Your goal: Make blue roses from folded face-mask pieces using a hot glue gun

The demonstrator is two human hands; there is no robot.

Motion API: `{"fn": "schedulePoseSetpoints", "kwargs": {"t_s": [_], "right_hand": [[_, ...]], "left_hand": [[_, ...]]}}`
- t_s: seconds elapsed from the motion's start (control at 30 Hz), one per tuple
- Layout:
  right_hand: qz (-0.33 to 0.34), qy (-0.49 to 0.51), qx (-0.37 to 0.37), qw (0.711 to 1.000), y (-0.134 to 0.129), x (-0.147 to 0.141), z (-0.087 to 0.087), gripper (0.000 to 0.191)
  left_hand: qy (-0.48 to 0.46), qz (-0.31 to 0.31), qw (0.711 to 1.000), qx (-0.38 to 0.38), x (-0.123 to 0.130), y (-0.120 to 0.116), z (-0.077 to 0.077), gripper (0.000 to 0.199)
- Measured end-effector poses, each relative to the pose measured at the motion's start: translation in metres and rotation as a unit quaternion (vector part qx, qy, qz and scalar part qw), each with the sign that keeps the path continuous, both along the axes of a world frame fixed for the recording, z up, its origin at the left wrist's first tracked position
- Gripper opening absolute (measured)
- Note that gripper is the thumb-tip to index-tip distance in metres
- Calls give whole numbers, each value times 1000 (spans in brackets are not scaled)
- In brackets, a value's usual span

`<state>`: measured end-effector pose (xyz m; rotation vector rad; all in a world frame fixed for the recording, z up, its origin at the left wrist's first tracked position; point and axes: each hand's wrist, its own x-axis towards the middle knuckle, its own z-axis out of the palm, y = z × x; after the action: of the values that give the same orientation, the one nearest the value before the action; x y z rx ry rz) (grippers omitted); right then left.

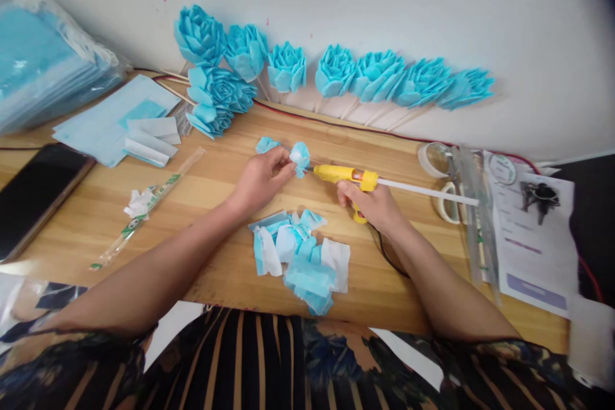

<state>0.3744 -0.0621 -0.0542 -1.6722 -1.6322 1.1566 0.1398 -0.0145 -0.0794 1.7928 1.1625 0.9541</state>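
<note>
My left hand [266,179] is closed, its fingertips pinching a small light-blue flower piece [300,155]. My right hand [368,202] wraps round a yellow glue gun [336,173], whose dark nozzle points left, close to the flower piece. A long white glue stick [427,189] sticks out of the gun's back. Just behind my left fingers lies a small blue scrap [267,145]. Nearer to me, between my forearms, is a loose pile of blue and white cut pieces [307,262].
Several blue flowers [335,70] on sticks lean against the wall. Blue sheets [115,115], a bagged stack [43,57], a phone [41,192] and a clear wrapper strip [148,208] lie left. At right are scissors [449,202], a printed paper [533,243] and keys [542,195].
</note>
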Motion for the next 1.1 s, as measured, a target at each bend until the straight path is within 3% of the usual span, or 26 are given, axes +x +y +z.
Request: {"fn": "schedulePoseSetpoints", "kwargs": {"t_s": [0.4,0.57,0.63,0.73,0.87,0.97,1.1], "right_hand": [[3,-11,14,1000,2,0,-5,45],[3,-59,64,996,1,-4,-4,33],[5,-108,105,989,-2,-3,-6,42],[33,-178,194,964,-5,0,-12,58],[108,-260,300,911,-5,5,-14,65],[98,-365,287,880,0,21,-8,73],[85,-483,225,842,4,71,4,79]], "left_hand": [[5,3,1000,-5,1,0,4,13],[0,6,1000,-9,1,0,3,13],[-2,2,1000,-5,1,1,3,14],[9,-4,1000,-9,0,1,4,14],[14,-19,1000,-15,0,0,5,17],[-32,-12,999,-2,-1,-1,7,19],[-120,-53,991,-16,-1,-4,13,21]]}}
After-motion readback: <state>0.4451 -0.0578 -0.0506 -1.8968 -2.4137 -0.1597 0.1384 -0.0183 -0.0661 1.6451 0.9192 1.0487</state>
